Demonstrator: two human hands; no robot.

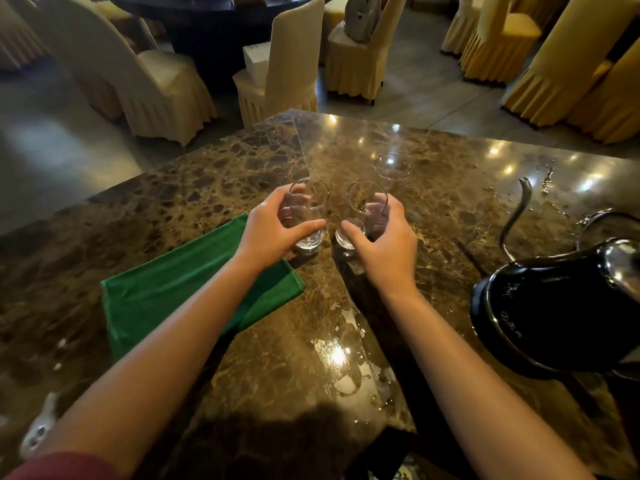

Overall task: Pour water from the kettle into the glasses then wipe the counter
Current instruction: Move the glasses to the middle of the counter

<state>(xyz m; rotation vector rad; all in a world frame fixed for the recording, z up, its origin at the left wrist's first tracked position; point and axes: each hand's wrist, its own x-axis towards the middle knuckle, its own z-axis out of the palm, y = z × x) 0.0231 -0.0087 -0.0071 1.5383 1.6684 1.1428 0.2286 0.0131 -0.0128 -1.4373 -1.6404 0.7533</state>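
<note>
Brown marble counter (214,188) holds three clear glasses: left hand (268,233) grips one tall clear glass (308,216), right hand (384,242) grips another (362,213); black gooseneck kettle (554,306) stands right, folded green cloth (173,292) left.

kettle (554,317) | pale markings on black body | too small and blurred to read

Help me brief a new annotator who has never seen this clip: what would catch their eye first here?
First, the two hands at the centre of the marble counter: the left hand grips one glass, the right hand grips another, and a third glass stands free just beyond. Next, the bright green cloth lying flat under the left forearm, and the black gooseneck kettle at the right edge.
</note>
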